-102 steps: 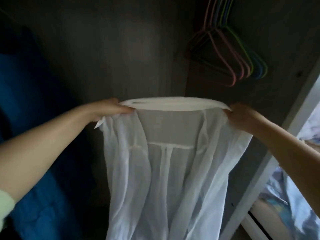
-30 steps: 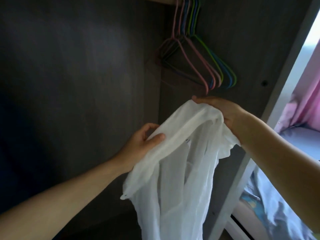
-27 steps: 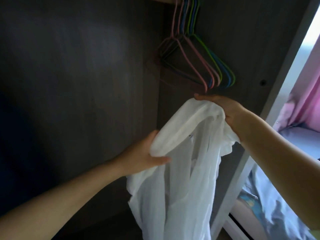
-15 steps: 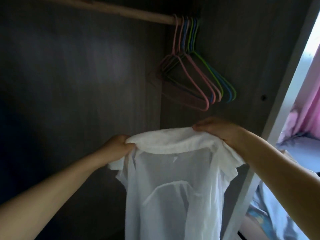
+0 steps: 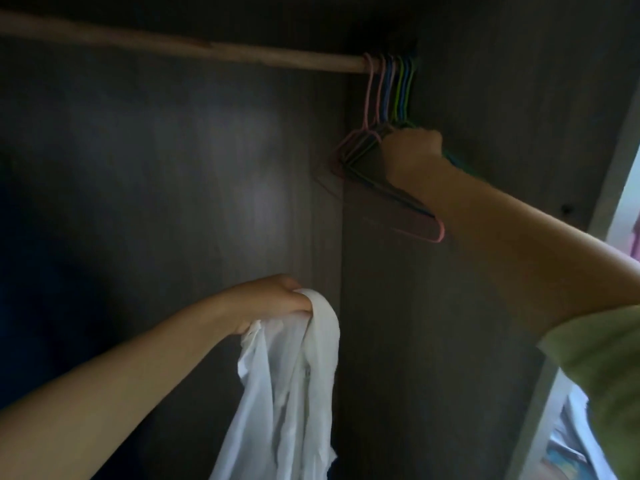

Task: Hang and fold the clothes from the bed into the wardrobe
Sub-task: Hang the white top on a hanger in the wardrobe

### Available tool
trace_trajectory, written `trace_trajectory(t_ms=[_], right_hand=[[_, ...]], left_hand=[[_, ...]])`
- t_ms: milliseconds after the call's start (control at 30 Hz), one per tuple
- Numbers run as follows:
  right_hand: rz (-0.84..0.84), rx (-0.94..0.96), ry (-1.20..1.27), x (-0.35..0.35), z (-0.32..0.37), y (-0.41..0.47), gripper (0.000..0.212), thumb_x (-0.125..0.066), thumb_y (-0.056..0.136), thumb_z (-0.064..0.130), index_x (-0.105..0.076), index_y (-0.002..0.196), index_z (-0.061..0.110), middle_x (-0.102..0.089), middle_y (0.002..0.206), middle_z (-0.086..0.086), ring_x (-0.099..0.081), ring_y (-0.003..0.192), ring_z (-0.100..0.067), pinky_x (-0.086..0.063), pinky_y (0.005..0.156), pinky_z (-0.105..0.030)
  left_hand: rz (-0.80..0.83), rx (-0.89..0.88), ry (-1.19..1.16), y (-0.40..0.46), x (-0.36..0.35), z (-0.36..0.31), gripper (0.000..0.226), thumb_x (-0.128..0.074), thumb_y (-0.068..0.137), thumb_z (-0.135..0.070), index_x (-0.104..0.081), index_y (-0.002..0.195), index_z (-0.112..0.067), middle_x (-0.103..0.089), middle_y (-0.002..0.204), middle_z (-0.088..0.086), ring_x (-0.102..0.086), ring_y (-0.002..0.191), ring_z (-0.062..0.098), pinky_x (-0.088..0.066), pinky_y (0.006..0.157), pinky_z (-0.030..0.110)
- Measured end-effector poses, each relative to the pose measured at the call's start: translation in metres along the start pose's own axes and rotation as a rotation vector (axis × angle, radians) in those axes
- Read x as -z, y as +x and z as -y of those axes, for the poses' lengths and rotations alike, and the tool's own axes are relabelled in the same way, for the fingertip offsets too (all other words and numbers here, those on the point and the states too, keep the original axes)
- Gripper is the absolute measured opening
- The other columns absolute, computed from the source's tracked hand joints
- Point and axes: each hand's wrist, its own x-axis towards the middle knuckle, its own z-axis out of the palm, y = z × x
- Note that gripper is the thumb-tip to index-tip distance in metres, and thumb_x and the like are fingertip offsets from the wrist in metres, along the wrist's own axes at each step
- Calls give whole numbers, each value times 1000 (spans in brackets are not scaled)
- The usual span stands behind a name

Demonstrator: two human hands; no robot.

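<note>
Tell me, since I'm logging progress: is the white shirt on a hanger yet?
Not yet. The white shirt hangs bunched from the left hand; the right hand grips the hangers.

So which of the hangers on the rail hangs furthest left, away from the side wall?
The pink hanger: its hook sits leftmost on the rail, ahead of the blue and green ones bunched towards the wall.

Head camera faces closely into wardrobe (image 5: 173, 168) corner.
</note>
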Motion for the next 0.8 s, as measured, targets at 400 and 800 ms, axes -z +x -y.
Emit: trace_trajectory(t_ms=[400, 800], right_hand=[[-220, -149, 719, -55, -4, -94, 20, -42, 98, 18, -54, 103, 3, -64, 91, -28, -62, 82, -42, -46, 68, -42], [242, -376, 1231, -102, -79, -304, 40, -45, 99, 32, -69, 67, 29, -32, 34, 6, -28, 31, -7, -22, 35, -15]], left_hand=[[-25, 133, -221, 1, 31, 35, 46, -75, 70, -24, -65, 109, -2, -69, 101, 16, -67, 92, 28, -53, 83, 36], [-62, 270, -255, 1, -94, 24, 15, -66, 87, -31, -59, 88, -18, -61, 109, 9, -58, 105, 26, -48, 95, 38]])
